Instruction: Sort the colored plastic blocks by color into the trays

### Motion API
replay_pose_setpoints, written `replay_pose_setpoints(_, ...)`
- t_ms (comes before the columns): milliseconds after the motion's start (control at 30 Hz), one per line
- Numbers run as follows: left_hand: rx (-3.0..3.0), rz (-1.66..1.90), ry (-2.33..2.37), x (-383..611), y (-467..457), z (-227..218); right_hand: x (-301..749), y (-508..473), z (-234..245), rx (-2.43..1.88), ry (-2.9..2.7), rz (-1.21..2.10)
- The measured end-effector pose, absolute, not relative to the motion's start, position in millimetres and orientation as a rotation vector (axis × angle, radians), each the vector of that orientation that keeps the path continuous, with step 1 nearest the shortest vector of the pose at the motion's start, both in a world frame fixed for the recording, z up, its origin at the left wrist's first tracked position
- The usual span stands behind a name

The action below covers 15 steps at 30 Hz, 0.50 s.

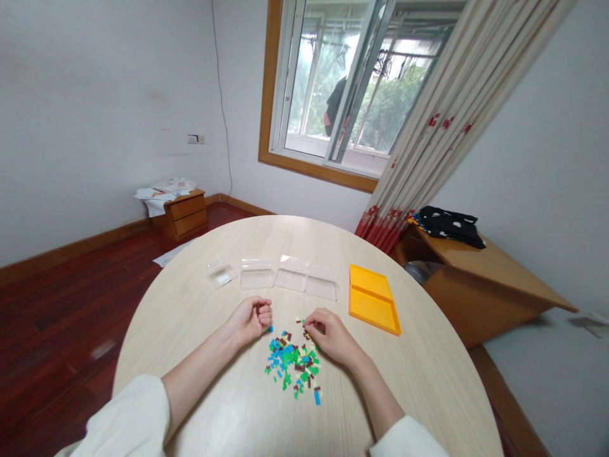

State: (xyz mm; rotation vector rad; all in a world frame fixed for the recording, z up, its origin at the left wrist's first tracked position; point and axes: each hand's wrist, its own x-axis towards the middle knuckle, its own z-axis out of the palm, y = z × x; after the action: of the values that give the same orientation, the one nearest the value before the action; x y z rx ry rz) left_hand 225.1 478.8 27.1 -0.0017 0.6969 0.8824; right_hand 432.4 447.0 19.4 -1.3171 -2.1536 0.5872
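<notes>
A loose heap of small building bricks (291, 360) in blue, green, brown and cream lies on the table in front of me. At its upper left, my left hand (257, 316) is closed with the fingers curled in; whatever they may hold is hidden. A blue brick (271, 329) lies just under that hand. My right hand (328, 332) is at the heap's upper right edge, thumb and forefinger pinched together beside a few tiny brown and green bricks. Whether a brick is between those fingertips is too small to make out.
Beyond my hands stand several clear plastic trays (257, 275) in a row. A yellow two-part tray (374, 301) lies to their right. The round table (200, 381) has a curved edge. A wooden desk (457, 279) with dark cloth stands at right, a small cabinet (188, 214) at far left.
</notes>
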Motion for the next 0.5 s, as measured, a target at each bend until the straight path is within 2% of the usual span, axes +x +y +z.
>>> replay_pose_setpoints(167, -0.003, 0.903, 0.711, 225.7, 478.1, 27.5, 433.5, 445.3, 18.8, -1.273, -2.2, 0.684)
replay_pose_setpoints(500, 0.005, 0.92, 0.747, 226.7, 478.5, 27.7, 431.1, 445.4, 16.8, -1.322, -2.231, 0.615)
